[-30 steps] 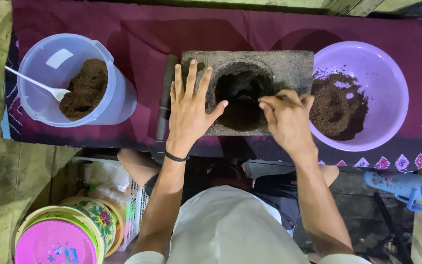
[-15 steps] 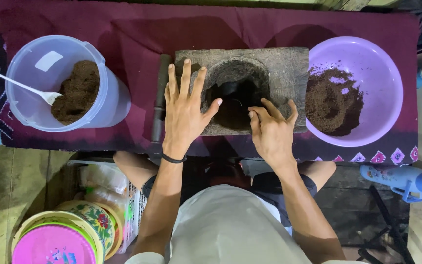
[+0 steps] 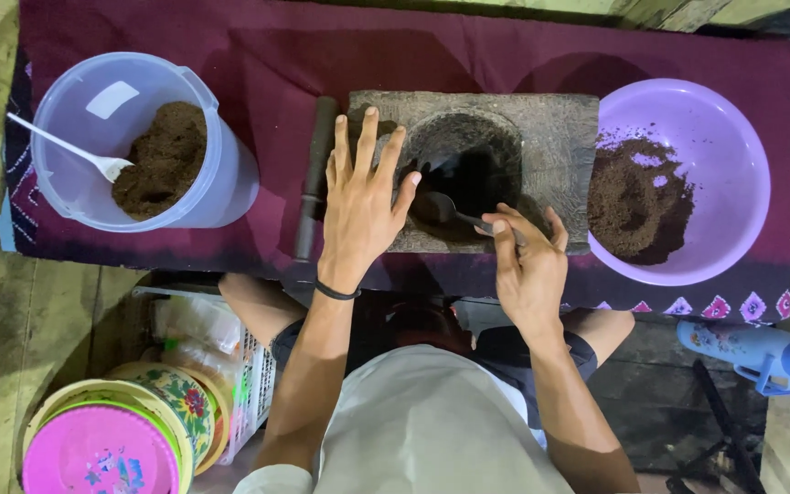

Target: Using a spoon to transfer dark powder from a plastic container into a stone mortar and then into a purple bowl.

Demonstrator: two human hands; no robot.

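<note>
while left hand [image 3: 361, 206] lies flat on rough stone mortar [image 3: 550, 155] | right hand [image 3: 528, 265] grips metal spoon [image 3: 450, 212]

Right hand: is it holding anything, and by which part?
The right hand holds a dark spoon by its handle end; the bowl sits in the stone mortar.

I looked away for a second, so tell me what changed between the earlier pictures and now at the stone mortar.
The right hand drew back from over the hollow of the stone mortar to its near edge and now holds a dark spoon, whose bowl sits in the hollow. The left hand stayed flat on the mortar's left side. The clear tub, the purple bowl and the pestle did not move.
</note>
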